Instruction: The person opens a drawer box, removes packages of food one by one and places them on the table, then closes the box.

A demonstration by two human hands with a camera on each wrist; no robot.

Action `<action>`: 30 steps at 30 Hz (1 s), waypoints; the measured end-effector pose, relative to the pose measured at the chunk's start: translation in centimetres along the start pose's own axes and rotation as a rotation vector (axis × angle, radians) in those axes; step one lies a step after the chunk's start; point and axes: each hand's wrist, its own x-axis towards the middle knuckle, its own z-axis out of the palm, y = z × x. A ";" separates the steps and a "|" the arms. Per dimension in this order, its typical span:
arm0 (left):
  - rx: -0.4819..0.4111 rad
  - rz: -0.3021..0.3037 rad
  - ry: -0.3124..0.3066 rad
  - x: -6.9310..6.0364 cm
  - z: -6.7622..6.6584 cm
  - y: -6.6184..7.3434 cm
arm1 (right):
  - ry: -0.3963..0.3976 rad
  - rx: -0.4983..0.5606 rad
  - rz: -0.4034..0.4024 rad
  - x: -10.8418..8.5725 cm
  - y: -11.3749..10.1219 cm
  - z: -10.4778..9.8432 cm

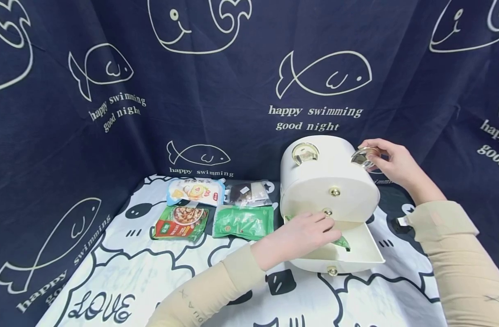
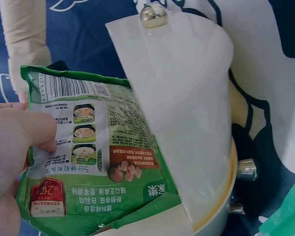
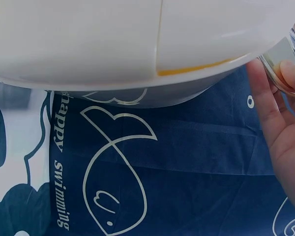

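Observation:
A white rounded storage box (image 1: pixel 320 163) with gold ear-shaped pieces on top stands at the right, its bottom drawer (image 1: pixel 365 252) pulled out. Over that drawer, my left hand (image 1: pixel 300 236) holds a green food packet (image 2: pixel 88 147). In the left wrist view, the fingers and thumb pinch one side of the packet, its printed back and barcode showing. Most of the packet is hidden by the hand in the head view. My right hand (image 1: pixel 396 165) grips the right gold ear (image 1: pixel 360 156) at the box's top; in the right wrist view, fingers and thumb lie around that shiny piece.
Left of the box lie a blue-and-white packet (image 1: pixel 196 191), a clear bag with dark contents (image 1: pixel 247 193), a red-and-green packet (image 1: pixel 181 222) and a green packet (image 1: pixel 243 222). A dark blue fish-print curtain (image 1: pixel 216 100) hangs behind the patterned white cloth (image 1: pixel 143 277).

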 end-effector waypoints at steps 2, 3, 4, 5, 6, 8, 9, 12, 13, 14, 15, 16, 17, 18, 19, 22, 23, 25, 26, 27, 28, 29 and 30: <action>-0.010 -0.006 0.013 -0.1 -0.4 0.0 | 0.004 0.000 -0.001 0.0 0.0 0.0; -0.011 -0.007 0.017 -0.2 -0.6 -0.1 | 0.006 -0.001 -0.001 0.0 0.0 0.1; -0.014 -0.009 0.016 -0.2 -0.8 -0.1 | 0.006 -0.001 -0.001 -0.1 -0.1 0.1; -0.015 -0.009 0.020 -0.3 -1.0 -0.1 | 0.007 -0.003 -0.002 -0.1 -0.1 0.1; -0.014 -0.010 0.027 -0.4 -1.3 -0.1 | 0.007 -0.003 -0.003 -0.2 -0.2 0.1; -0.003 -0.008 0.034 -0.5 -1.7 0.0 | 0.009 -0.005 -0.007 -0.2 -0.4 0.0; -0.003 -0.008 0.040 -0.6 -1.9 0.0 | 0.009 -0.005 -0.009 -0.2 -0.4 0.0; 0.000 -0.012 0.045 -0.9 -2.3 0.0 | 0.014 -0.001 -0.021 -0.2 -0.5 0.0; -0.001 -0.015 0.042 -1.1 -2.5 -0.1 | 0.015 -0.001 -0.023 -0.3 -0.5 0.0; -0.004 -0.018 0.040 -1.2 -2.6 -0.1 | 0.016 -0.002 -0.023 -0.3 -0.6 0.0; -0.002 -0.023 0.041 -1.3 -2.8 -0.1 | 0.016 -0.004 -0.023 -0.3 -0.6 0.0; -0.002 -0.027 0.040 -1.5 -2.9 -0.1 | 0.016 -0.007 -0.022 -0.3 -0.6 0.0; -0.005 -0.032 0.043 -1.6 -3.0 -0.2 | 0.015 -0.013 -0.018 -0.3 -0.5 -0.1; -0.008 -0.036 0.048 -1.8 -3.1 -0.2 | 0.013 -0.020 -0.013 -0.3 -0.5 -0.1; -0.006 -0.040 0.055 -2.0 -3.2 -0.3 | 0.011 -0.026 -0.007 -0.4 -0.5 -0.1; -0.016 -0.054 0.084 -2.6 -3.6 -0.5 | 0.005 -0.039 0.007 -0.4 -0.6 -0.1; -0.020 -0.059 0.095 -2.7 -3.8 -0.6 | 0.003 -0.042 0.009 -0.4 -0.6 -0.1; -0.023 -0.071 0.113 -3.1 -4.1 -0.8 | 0.005 -0.039 0.009 -0.4 -0.6 -0.1; -0.023 -0.077 0.123 -3.2 -4.2 -0.8 | 0.006 -0.037 0.008 -0.4 -0.6 -0.1; -0.022 -0.084 0.130 -3.3 -4.4 -0.9 | 0.009 -0.034 0.006 -0.4 -0.6 -0.1; -0.018 -0.089 0.137 -3.5 -4.4 -0.9 | 0.010 -0.029 0.003 -0.3 -0.6 -0.1; -0.015 -0.095 0.142 -3.6 -4.5 -0.9 | 0.010 -0.024 0.002 -0.3 -0.6 -0.1; -0.012 -0.101 0.145 -3.8 -4.6 -0.9 | 0.010 -0.020 0.003 -0.4 -0.6 -0.1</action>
